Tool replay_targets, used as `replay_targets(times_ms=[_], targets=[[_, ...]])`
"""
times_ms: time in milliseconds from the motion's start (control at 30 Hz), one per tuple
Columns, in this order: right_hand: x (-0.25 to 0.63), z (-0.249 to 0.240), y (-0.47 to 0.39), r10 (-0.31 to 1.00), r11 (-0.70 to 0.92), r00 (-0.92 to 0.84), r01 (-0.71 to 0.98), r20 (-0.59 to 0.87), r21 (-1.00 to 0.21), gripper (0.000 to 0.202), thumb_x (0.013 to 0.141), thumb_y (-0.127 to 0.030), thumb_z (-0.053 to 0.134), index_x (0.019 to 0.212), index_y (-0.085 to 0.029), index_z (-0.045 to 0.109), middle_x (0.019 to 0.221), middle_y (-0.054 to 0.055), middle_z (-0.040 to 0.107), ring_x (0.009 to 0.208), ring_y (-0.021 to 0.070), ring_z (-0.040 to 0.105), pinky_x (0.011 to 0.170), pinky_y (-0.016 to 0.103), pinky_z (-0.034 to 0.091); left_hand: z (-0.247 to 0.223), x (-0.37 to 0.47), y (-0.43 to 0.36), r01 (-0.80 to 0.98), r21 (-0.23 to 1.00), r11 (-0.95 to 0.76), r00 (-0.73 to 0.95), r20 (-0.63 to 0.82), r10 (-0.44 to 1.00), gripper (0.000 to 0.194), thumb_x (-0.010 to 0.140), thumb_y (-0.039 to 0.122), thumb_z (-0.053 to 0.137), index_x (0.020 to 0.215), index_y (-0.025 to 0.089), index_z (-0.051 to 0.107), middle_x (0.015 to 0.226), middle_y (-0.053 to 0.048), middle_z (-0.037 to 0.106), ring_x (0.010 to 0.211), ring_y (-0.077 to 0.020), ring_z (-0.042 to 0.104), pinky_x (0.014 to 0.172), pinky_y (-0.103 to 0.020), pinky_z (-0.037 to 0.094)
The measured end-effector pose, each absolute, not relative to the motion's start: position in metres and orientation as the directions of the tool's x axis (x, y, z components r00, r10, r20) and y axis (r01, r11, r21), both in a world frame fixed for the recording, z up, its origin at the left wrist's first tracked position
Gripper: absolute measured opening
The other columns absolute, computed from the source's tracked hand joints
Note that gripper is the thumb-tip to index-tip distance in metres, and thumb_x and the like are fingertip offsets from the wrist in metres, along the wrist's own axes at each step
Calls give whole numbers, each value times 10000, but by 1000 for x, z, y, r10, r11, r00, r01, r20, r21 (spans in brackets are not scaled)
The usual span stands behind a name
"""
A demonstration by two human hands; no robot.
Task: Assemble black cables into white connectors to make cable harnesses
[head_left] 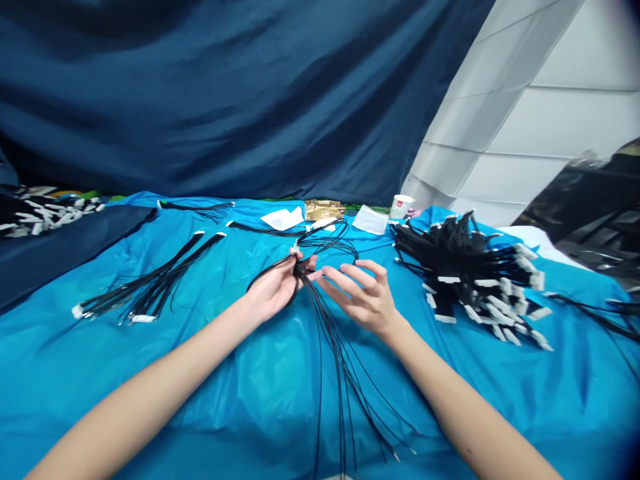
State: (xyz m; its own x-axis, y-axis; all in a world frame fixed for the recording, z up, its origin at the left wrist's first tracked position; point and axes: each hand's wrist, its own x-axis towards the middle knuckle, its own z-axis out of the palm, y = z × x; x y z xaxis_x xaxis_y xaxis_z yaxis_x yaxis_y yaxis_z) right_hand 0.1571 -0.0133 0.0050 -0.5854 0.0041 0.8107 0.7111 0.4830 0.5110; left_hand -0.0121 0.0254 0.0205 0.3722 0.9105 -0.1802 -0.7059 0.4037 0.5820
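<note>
My left hand [277, 285] is closed around a bundle of thin black wires [330, 320] in the middle of the view. A small white connector pokes up above its fingertips. From the grip the loose wire ends fan out down toward the near edge, and other strands loop up behind. Just right of the bundle is my right hand [361, 293], palm toward it, with the fingers stretched and apart. Its thumb and fingertips are close to the wires; whether they touch a strand I cannot tell.
Left on the blue sheet [240, 400] lie black wire harnesses [160, 280] with white connectors. A big pile of harnesses [470, 267] is at right, another heap [50, 212] far left. Behind are white papers [371, 220], a gold packet [324, 211] and a paper cup [401, 207].
</note>
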Motion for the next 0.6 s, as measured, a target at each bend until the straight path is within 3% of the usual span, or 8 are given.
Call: replay_targets(times_ms=[233, 367, 433, 500, 600], targets=[[156, -8, -9, -28, 596, -624, 617, 781, 514, 155, 743, -116, 624, 841, -236, 628, 880, -47, 687, 783, 107, 560, 830, 309, 398, 22, -7, 17, -690, 569, 448, 400, -217, 891, 277, 854, 77, 369, 657, 116, 559, 687, -28, 590, 847, -159, 619, 865, -373, 473], [155, -5, -12, 82, 660, -560, 650, 825, 376, 226, 746, -107, 624, 923, -247, 631, 872, -37, 693, 779, 110, 575, 786, 300, 407, 21, -7, 17, -659, 587, 470, 418, -234, 878, 279, 857, 89, 367, 658, 117, 561, 715, -45, 599, 828, -161, 620, 826, -358, 489], [152, -2, -15, 205, 711, -443, 680, 873, 178, 224, 761, -131, 614, 936, -268, 640, 875, -26, 693, 793, 126, 574, 748, 302, 424, 20, -8, 18, -635, 610, 473, 424, -237, 874, 285, 859, 99, 365, 656, 111, 564, 729, -60, 603, 803, -159, 621, 807, -351, 495], [147, 2, -17, 371, 756, -271, 644, 888, -119, 172, 775, -164, 599, 903, -265, 657, 878, -3, 692, 813, 149, 572, 744, 319, 443, 18, -8, 19, -632, 631, 451, 420, -210, 883, 271, 856, 103, 375, 666, 106, 569, 740, -64, 606, 784, -157, 619, 814, -372, 493], [144, 10, -19, 616, 730, 40, 346, 787, -589, 86, 791, -217, 581, 809, -230, 664, 859, 28, 683, 848, 172, 588, 792, 360, 463, 14, -9, 20, -664, 630, 403, 393, -164, 905, 227, 845, 101, 402, 693, 115, 571, 730, -35, 596, 778, -161, 618, 858, -451, 468]])
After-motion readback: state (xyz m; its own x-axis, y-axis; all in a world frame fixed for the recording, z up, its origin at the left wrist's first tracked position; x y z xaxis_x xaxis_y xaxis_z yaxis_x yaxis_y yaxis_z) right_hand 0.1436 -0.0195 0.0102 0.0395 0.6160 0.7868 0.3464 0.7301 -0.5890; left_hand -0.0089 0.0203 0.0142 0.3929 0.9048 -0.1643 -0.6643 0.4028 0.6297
